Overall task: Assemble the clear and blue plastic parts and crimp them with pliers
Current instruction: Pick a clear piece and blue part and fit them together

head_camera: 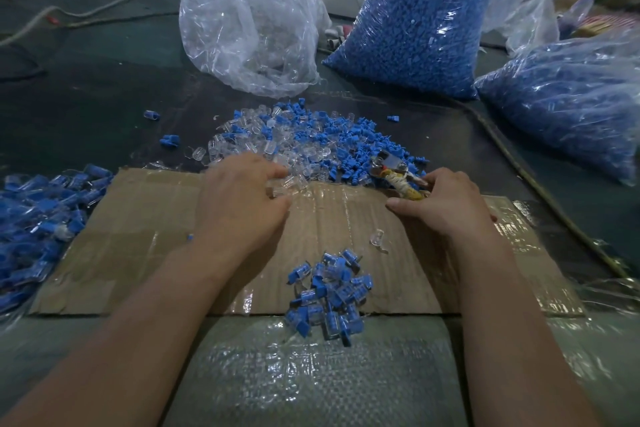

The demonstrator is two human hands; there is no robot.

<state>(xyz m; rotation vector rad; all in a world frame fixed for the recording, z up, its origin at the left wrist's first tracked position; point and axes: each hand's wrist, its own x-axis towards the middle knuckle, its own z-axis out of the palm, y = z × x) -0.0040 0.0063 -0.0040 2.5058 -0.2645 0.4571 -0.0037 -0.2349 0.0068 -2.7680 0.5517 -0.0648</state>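
Loose pile of clear and blue parts lies on the counter, just beyond both sets of fingers. Its near edge spills onto the cardboard sheet.

We note the left hand at that near edge, fingers curled. Thumb and forefinger pinch a clear part (blurred; outline only).

Right hand: fingers wrapped round the cord-bound handles of the pliers. The metal head rests among blue parts just ahead of the fingertips. We cannot tell how the jaws stand.

Between the two hands, nearer the body than the fingers, a single clear piece lies on the cardboard. Behind the wrists sits a heap of assembled pieces.

Left of the left fingers, we see a larger mass of blue pieces in plastic film.

Well beyond the fingers stand a clear bag with clear parts at its bottom, a bag of blue parts and a second blue bag.
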